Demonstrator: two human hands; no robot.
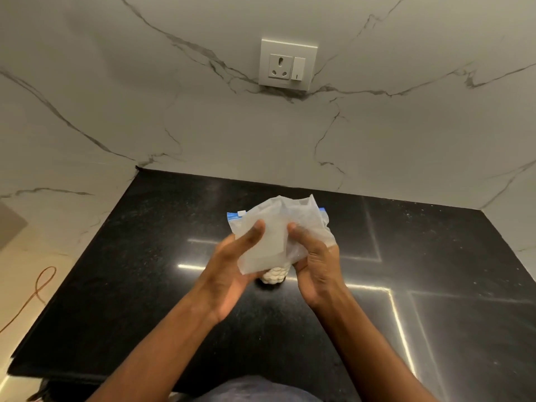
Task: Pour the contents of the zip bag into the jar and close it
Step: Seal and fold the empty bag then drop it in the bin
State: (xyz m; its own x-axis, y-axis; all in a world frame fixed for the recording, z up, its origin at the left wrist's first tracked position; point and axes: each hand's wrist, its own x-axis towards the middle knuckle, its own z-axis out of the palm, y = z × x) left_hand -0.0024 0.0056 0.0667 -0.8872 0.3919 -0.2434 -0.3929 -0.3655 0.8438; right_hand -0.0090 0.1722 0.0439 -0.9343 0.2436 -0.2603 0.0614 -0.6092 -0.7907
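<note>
both hands hold the zip bag (278, 227) over the black counter (145, 285). the left hand (232, 271) is at the left side of the bag, with the thumb pressed flat on the near face of the plastic and the other fingers hidden behind it, so it is closed on the bag. the right hand (316, 265) grips the right side, the thumb on the front and the fingers wrapped around crumpled plastic, also closed on the bag. the bag is translucent and crumpled, and it looks mostly empty (i cannot tell if something remains inside). its blue zip strip (235, 216) with a small white slider shows just above the left thumb, and a bit of blue shows also beyond the right hand's grip.

directly under the two grips, between the palms, the jar (273, 277) stands on the counter. only its lower part is seen, filled with small white pieces; the mouth is hidden by the bag, and i cannot tell if the bag touches it.

far above the grip, on the marble wall (116, 111), there is a white socket with a switch (287, 65). well to the left of the left hand, an orange cable (40, 285) lies on the floor.
</note>
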